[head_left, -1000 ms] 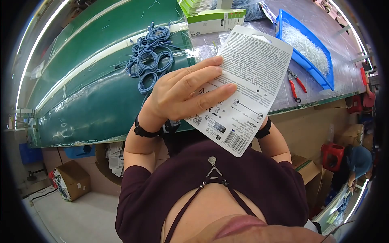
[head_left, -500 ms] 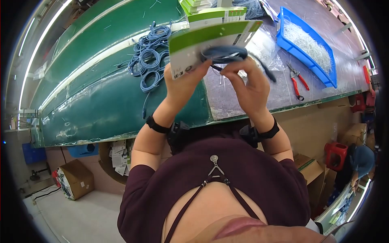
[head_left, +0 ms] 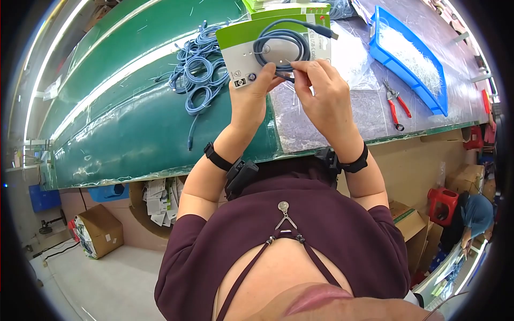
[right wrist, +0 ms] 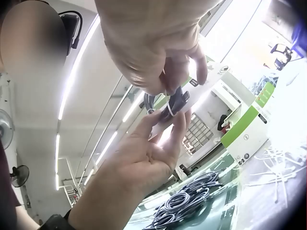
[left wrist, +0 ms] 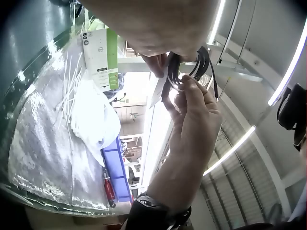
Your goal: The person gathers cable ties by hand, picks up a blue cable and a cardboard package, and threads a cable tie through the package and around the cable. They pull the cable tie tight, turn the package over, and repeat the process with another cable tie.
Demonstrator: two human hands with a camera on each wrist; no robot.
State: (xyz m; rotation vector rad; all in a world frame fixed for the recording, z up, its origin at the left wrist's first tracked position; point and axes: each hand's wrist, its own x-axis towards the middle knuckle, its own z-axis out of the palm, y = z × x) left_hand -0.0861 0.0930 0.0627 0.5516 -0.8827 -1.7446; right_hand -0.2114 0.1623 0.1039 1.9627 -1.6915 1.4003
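Note:
A white and green packaging card point(head_left: 231, 56) is held up over the table with a coiled blue USB cable point(head_left: 282, 34) against its printed front. The left hand point(head_left: 250, 102) grips the card's lower edge, its thumb on the front by the bottom of the coil. Thumb and forefinger of the right hand point(head_left: 329, 104) pinch the end of a thin white cable tie point(right wrist: 169, 106) that passes round the cable in the right wrist view. One cable plug point(head_left: 334, 35) sticks out at the card's upper right. The left hand's fingers behind the card are mostly hidden.
Several coiled blue cables point(head_left: 199, 69) lie on the green mat at the left. A stack of cards point(head_left: 292, 10) stands behind. To the right are a plastic bag point(head_left: 350, 61), red-handled cutters point(head_left: 397, 104) and a blue tray point(head_left: 442, 99) of white ties.
The card's printed back faced the camera first; it has been turned round to show the cable on its front. The right hand has come up from behind it to the coil.

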